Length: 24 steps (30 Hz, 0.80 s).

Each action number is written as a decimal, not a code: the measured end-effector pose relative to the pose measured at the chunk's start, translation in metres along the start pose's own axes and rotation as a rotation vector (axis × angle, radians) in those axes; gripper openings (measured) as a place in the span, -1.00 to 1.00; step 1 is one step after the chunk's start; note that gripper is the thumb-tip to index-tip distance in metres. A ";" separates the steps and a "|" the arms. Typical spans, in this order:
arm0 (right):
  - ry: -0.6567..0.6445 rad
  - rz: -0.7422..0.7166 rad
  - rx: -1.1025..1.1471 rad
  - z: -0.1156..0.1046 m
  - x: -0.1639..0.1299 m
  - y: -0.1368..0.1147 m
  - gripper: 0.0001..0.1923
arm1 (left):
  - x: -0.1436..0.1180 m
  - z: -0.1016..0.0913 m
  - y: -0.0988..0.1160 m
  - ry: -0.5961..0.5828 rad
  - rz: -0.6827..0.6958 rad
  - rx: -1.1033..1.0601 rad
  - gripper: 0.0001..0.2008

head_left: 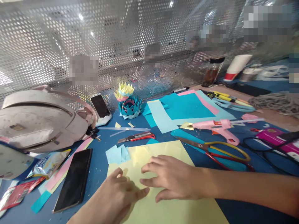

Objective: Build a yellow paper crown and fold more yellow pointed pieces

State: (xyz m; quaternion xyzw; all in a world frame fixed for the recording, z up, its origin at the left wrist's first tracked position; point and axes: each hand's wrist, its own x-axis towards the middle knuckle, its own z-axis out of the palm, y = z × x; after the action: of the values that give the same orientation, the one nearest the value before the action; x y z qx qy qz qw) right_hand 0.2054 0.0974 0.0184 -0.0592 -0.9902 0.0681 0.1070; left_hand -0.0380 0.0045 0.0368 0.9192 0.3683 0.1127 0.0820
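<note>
Both hands lay flat on the yellow sheet (163,199) at the near edge of the table (100,174), left hand (116,194) and right hand (173,182) with fingers spread, gripping nothing, seemingly pressing a fold; the next move called for a firm crease, scissors (217,149) near

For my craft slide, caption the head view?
Both hands, left hand and right hand, press a yellow paper sheet beside scissors.

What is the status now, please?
Left hand and right hand flat on yellow paper, holding nothing. Small yellow piece at fingertips. Scissors and phone beside the sheet.
</note>
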 end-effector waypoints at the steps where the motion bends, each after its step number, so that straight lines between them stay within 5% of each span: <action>1: -0.003 0.007 -0.020 -0.004 -0.002 -0.001 -0.57 | 0.000 0.000 0.000 -0.001 0.001 -0.006 -0.60; 10: -0.074 0.078 -0.118 -0.029 -0.009 -0.011 -0.70 | 0.000 0.005 -0.003 0.028 0.062 0.012 -0.58; 14: -0.001 0.077 -0.087 -0.009 -0.001 -0.007 -0.68 | 0.003 0.015 -0.006 0.223 0.137 0.040 -0.62; 19: 0.064 0.068 -0.056 0.018 0.007 0.000 -0.50 | 0.003 0.028 -0.005 0.218 -0.112 -0.037 -0.78; 24: 0.058 0.153 0.155 0.016 0.008 -0.002 -0.80 | 0.005 0.031 0.001 0.217 -0.426 -0.121 -0.82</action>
State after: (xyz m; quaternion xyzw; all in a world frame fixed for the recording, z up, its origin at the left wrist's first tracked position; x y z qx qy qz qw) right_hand 0.1939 0.0949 0.0043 -0.1283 -0.9710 0.1506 0.1344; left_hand -0.0251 0.0052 0.0081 0.7968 0.5529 0.2127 0.1190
